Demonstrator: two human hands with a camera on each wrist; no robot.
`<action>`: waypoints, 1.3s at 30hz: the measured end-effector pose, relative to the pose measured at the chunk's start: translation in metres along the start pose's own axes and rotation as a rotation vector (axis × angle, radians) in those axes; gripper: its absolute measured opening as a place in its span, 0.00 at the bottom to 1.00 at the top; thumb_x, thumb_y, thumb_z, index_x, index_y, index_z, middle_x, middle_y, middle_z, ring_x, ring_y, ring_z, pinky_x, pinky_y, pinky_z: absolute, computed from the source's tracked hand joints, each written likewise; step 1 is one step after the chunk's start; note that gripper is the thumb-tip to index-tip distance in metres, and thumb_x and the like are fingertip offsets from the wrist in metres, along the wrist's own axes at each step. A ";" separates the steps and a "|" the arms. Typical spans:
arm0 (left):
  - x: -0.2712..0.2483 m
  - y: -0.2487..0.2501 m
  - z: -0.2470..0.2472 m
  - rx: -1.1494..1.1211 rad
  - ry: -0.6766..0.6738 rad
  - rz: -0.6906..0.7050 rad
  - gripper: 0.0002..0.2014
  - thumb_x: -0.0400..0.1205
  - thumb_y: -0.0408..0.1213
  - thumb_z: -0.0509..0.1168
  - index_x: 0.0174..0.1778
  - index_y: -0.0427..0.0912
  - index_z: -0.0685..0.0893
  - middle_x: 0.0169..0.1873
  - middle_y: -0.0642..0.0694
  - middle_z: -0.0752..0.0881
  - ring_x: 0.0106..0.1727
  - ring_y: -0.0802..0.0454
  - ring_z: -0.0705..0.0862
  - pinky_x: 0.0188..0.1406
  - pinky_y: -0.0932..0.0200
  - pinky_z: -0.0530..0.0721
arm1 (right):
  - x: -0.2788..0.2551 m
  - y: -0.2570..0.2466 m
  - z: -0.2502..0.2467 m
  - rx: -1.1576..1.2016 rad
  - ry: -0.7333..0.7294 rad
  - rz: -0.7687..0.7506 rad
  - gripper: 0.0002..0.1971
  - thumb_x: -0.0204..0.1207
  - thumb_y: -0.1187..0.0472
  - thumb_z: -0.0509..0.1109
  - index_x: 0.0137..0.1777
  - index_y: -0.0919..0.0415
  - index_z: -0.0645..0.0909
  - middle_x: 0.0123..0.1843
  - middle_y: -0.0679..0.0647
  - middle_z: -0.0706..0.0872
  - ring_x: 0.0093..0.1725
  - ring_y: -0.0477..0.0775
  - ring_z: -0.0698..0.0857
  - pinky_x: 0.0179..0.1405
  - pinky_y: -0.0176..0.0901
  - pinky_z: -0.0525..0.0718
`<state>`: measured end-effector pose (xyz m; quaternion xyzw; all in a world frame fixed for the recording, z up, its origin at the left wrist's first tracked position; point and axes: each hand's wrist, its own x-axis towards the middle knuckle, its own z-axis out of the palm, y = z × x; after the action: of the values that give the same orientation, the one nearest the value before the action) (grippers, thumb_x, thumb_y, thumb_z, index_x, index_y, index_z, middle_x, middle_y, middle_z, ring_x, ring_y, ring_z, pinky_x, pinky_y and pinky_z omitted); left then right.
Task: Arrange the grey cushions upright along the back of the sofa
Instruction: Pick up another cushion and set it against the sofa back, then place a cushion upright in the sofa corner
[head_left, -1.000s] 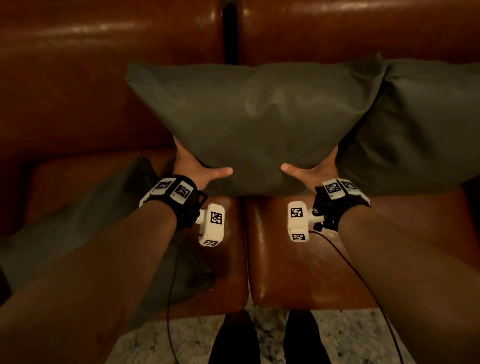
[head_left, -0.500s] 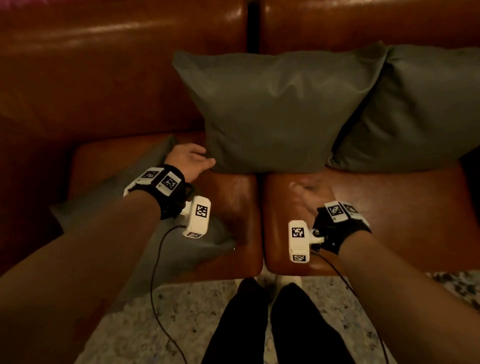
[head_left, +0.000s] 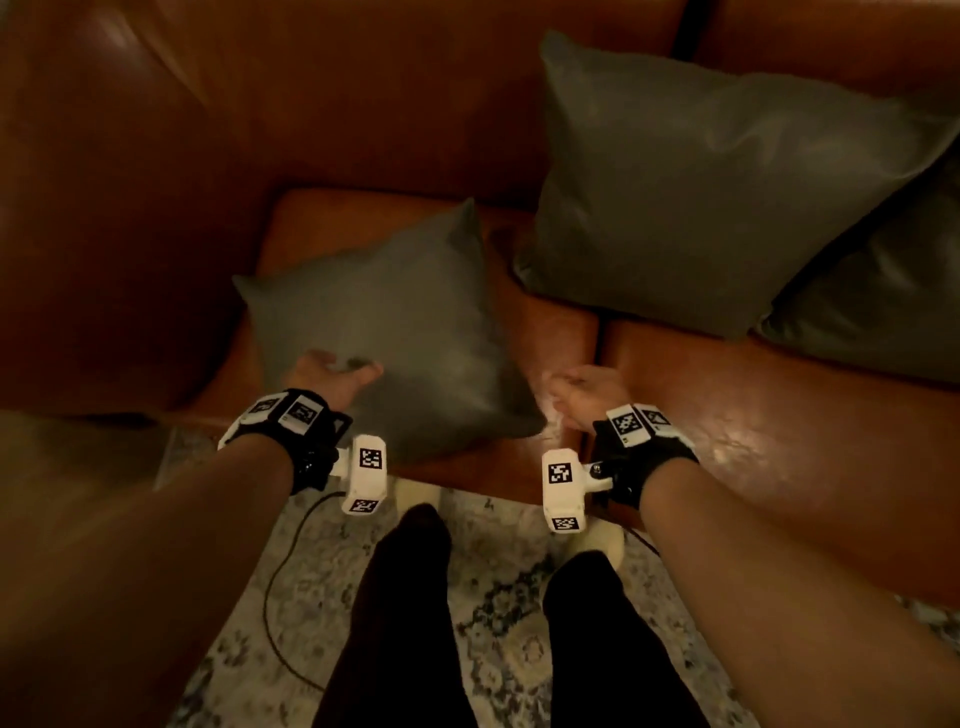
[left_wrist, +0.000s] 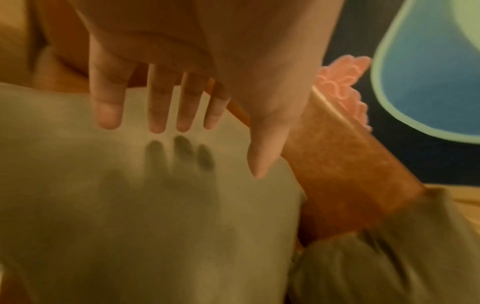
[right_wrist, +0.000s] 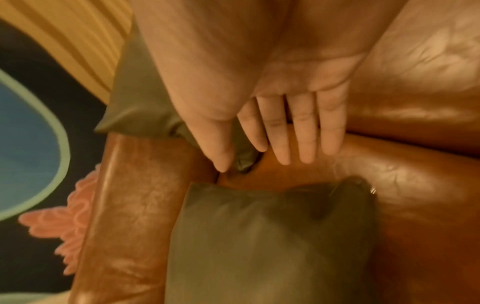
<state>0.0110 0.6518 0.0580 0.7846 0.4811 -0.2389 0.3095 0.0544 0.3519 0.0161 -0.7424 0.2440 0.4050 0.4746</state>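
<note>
Grey and slightly shiny, the flat square fabric cushion (head_left: 395, 332) I am after lies face-up on the left seat of the brown leather sofa (head_left: 156, 208), turned like a diamond with one corner toward the backrest and its near corner at the seat's front edge. My left hand (head_left: 332, 376) hovers over its near left side; the left wrist view shows that grip wide, fingers (left_wrist: 158, 107) straight and spread just above the fabric, their shadows falling on it, holding nothing. My right hand (head_left: 584, 392) hangs beside the cushion's right corner, over the seam between the two seats. From the right wrist view its fingers (right_wrist: 306, 127) are straight and close together, grip wide too, nothing in it, with the cushion below and apart from them.

Further back, a second grey square cushion (head_left: 717, 197) stands upright against the backrest, straddling the gap between the back sections. A third grey cushion (head_left: 883, 291) leans just to its right, partly tucked behind it and cut off by the frame edge.

Both wrists carry black straps with white marker blocks (head_left: 366, 473). Below, my dark trouser legs (head_left: 400, 623) stand on a pale patterned rug (head_left: 493, 597), and a thin black cable (head_left: 275, 582) trails across it.
</note>
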 end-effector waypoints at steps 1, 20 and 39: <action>0.004 -0.012 -0.007 -0.053 0.007 -0.036 0.40 0.72 0.57 0.77 0.76 0.42 0.76 0.72 0.40 0.82 0.58 0.41 0.84 0.59 0.52 0.79 | 0.000 -0.010 0.013 -0.062 -0.006 -0.022 0.19 0.85 0.48 0.78 0.70 0.56 0.93 0.68 0.57 0.95 0.72 0.65 0.92 0.82 0.66 0.87; 0.168 -0.054 -0.061 -0.444 -0.238 -0.043 0.67 0.47 0.56 0.88 0.83 0.48 0.65 0.77 0.47 0.77 0.75 0.43 0.78 0.77 0.46 0.74 | 0.069 -0.127 0.149 -0.569 0.155 0.026 0.72 0.61 0.26 0.88 1.00 0.52 0.56 0.98 0.53 0.68 0.96 0.61 0.70 0.95 0.57 0.66; 0.174 0.067 -0.122 -0.466 0.070 0.644 0.63 0.55 0.30 0.88 0.83 0.41 0.58 0.74 0.49 0.75 0.71 0.57 0.77 0.73 0.65 0.76 | 0.068 -0.169 0.117 0.132 0.293 -0.385 0.60 0.67 0.64 0.93 0.96 0.58 0.62 0.75 0.40 0.76 0.76 0.41 0.77 0.62 0.12 0.72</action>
<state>0.1543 0.8213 0.0429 0.8117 0.2620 0.0131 0.5218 0.1746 0.5320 0.0192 -0.7933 0.1903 0.1786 0.5501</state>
